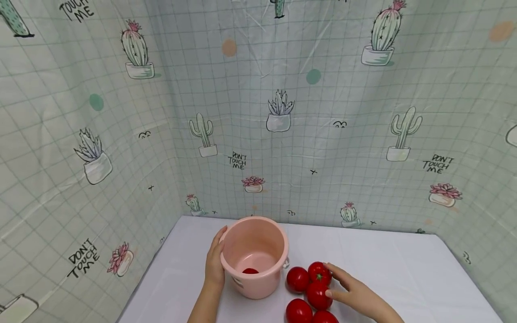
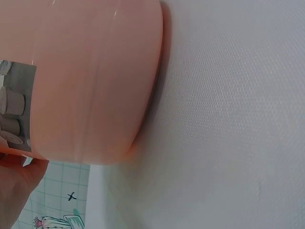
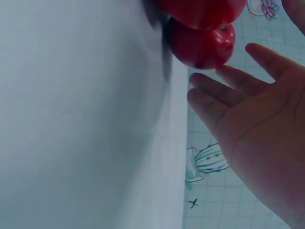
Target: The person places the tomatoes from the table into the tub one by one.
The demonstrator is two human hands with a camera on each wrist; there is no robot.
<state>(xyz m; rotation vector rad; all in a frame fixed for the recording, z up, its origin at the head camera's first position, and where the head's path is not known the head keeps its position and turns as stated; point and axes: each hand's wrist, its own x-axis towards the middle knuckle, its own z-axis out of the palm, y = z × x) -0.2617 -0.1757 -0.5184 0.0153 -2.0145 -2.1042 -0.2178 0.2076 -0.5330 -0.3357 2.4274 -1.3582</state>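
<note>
A pink bucket (image 1: 258,286) stands upright on the white table, with part of a red tomato (image 1: 250,271) visible on its floor. My left hand (image 1: 216,262) holds the bucket at its left side, fingers curved along the wall up to the rim. In the left wrist view, the bucket wall (image 2: 100,86) fills much of the picture. Several red tomatoes cluster right of the bucket; the rearmost tomato (image 1: 319,272) shows a green calyx. My right hand (image 1: 355,294) is spread beside them, fingertips right at the rearmost tomato and thumb at the middle tomato (image 1: 318,296).
Nearer me lie a front tomato (image 1: 299,311) and another tomato (image 1: 325,317) cut off by the frame edge. Around the white table (image 1: 387,255) hangs a cactus-print curtain (image 1: 339,170) at the back and both sides.
</note>
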